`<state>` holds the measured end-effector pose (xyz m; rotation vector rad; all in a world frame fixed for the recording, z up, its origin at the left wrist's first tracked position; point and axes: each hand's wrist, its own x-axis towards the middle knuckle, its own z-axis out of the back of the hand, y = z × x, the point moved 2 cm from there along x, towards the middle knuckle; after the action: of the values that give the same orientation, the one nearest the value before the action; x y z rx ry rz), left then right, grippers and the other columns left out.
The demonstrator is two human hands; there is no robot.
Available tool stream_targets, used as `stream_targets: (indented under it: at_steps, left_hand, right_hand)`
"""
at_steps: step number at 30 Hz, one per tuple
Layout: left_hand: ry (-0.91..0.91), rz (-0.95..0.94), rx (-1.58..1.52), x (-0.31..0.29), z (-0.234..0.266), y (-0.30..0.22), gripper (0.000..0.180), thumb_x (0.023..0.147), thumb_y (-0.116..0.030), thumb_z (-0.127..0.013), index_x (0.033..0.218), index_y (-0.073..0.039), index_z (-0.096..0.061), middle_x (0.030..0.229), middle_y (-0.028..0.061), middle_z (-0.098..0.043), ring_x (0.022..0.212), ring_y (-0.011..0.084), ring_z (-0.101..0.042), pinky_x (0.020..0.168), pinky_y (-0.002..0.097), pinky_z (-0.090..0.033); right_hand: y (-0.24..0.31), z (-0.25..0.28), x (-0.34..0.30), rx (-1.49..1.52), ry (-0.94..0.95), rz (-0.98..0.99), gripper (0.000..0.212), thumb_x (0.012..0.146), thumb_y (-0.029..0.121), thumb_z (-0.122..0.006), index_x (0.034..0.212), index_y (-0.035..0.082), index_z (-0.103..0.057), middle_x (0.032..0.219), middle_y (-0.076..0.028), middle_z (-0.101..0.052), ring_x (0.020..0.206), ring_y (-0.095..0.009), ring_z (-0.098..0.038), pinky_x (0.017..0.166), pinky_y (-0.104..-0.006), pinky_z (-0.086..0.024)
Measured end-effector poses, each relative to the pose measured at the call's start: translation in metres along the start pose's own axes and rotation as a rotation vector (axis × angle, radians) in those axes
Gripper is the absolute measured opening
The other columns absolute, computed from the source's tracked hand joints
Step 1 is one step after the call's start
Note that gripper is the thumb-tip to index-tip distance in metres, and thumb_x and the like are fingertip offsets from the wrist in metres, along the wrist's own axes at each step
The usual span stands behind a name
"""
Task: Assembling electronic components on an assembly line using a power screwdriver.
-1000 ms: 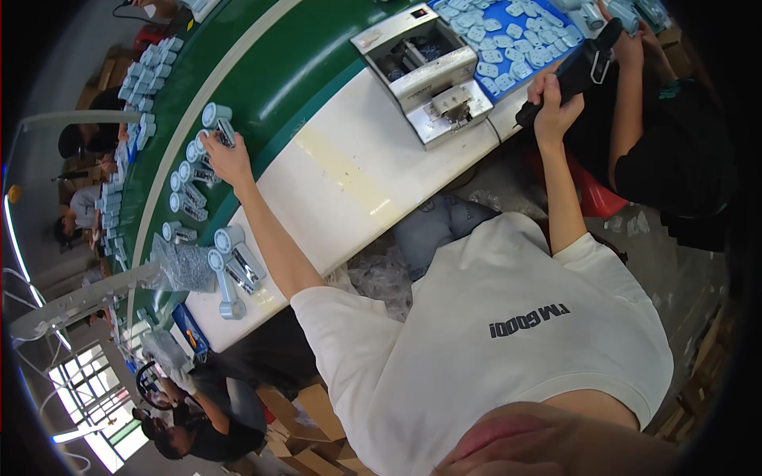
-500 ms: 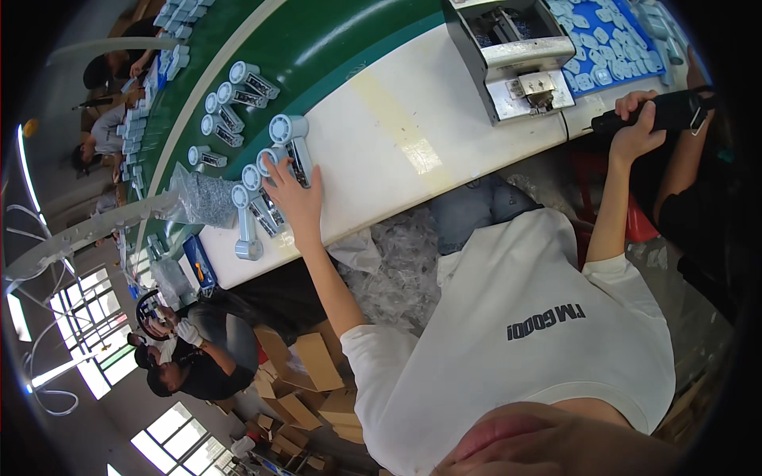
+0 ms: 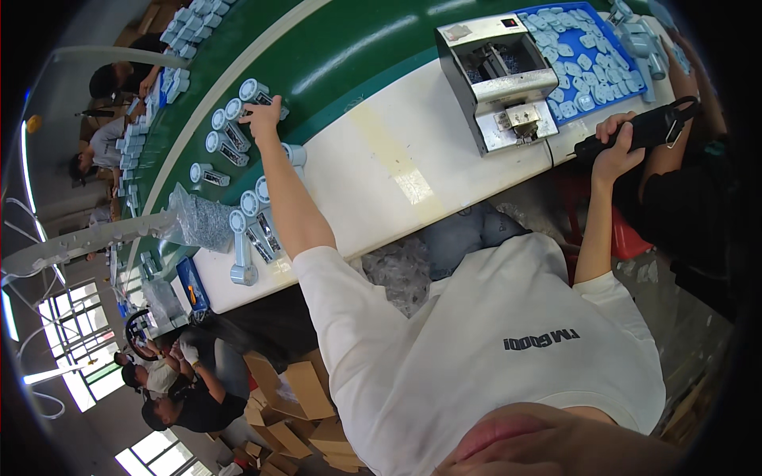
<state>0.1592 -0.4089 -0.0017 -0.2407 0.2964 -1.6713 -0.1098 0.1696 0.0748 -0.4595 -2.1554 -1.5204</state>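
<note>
Grey-blue part: a moulded piece with a round head and a straight shank [image 3: 266, 95], lying on the green conveyor belt [image 3: 349, 55] at the near edge of a row of like parts [image 3: 226, 135].
Handling, judged: appears rigid plastic, light, smooth; unlikely to be fragile. The shank looks the surest place to pinch; the round head would roll under the fingers.
Left hand: [image 3: 262, 119] arm stretched fully across the white bench [image 3: 381, 159], palm down, fingers spread and resting on the part at the belt. Not closed around it; contact from above only.
Right hand: [image 3: 615, 147] raised at the bench's right end, elbow bent, fingers wrapped tight on a black powered driver [image 3: 643, 131] that points leftward.
Hands relative: well apart, one at each end of the bench.
Metal feeder box: [image 3: 496, 79] stands on the bench between the two hands, open top, small fasteners inside.
Blue tray: [image 3: 591, 55] beyond the box, filled with small grey-blue pieces.
Near bench edge: more long-shanked parts [image 3: 246, 238] and a clear bag of small hardware [image 3: 198, 222], beside the left forearm.
Others: people seated along the belt's far side and below the bench; their hands are clear of this station.
</note>
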Motion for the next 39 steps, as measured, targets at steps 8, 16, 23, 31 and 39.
stream_targets:
  at_steps: [8,16,23,31,39]
  left_hand:
    - [-0.221,-0.061,0.156,-0.028,-0.012,-0.059,0.084,0.071,-0.052,-0.07,0.13,0.002,-0.042,0.141,0.0415,-0.015,0.121,0.0544,-0.038,0.095,0.0588,-0.037]
    - [-0.263,-0.488,-0.224,-0.096,0.055,-0.065,0.058,0.073,-0.033,-0.069,0.115,0.005,-0.053,0.137,0.0366,-0.026,0.111,0.0488,-0.048,0.092,0.048,-0.044]
    - [-0.106,-0.775,-0.391,-0.274,0.084,-0.032,0.051,0.078,-0.018,-0.064,0.12,0.008,-0.049,0.142,0.0358,-0.02,0.125,0.0492,-0.036,0.103,0.0415,-0.034]
    - [-0.102,-0.606,0.039,-0.298,0.06,0.018,0.055,0.08,-0.024,-0.065,0.125,0.003,-0.048,0.144,0.032,-0.022,0.132,0.0473,-0.025,0.107,0.0485,-0.026]
    - [-0.325,-0.589,-0.138,-0.157,0.062,-0.017,0.078,0.08,-0.05,-0.065,0.129,0.004,-0.04,0.14,0.0314,-0.028,0.127,0.0482,-0.03,0.103,0.0523,-0.031]
  right_hand:
    - [0.001,0.007,-0.001,0.048,0.047,0.026,0.016,0.09,0.008,-0.048,0.097,-0.006,-0.045,0.066,-0.005,-0.046,0.051,-0.011,-0.043,0.048,-0.0255,-0.037]
    - [0.004,0.002,-0.004,0.058,0.063,0.028,0.014,0.089,0.006,-0.05,0.095,-0.006,-0.046,0.066,-0.005,-0.046,0.052,-0.011,-0.043,0.048,-0.0249,-0.037]
    - [0.004,0.006,0.003,0.087,0.035,0.016,0.012,0.089,0.005,-0.049,0.092,-0.005,-0.045,0.067,-0.005,-0.045,0.052,-0.011,-0.042,0.05,-0.0262,-0.038]
    - [-0.002,0.004,0.007,0.075,0.07,0.01,0.013,0.089,0.004,-0.048,0.096,-0.007,-0.046,0.068,-0.005,-0.046,0.052,-0.011,-0.042,0.05,-0.0265,-0.037]
    - [-0.003,0.002,-0.003,0.029,0.06,0.029,0.018,0.089,0.005,-0.053,0.1,-0.007,-0.046,0.068,-0.006,-0.048,0.05,-0.01,-0.044,0.048,-0.0227,-0.035]
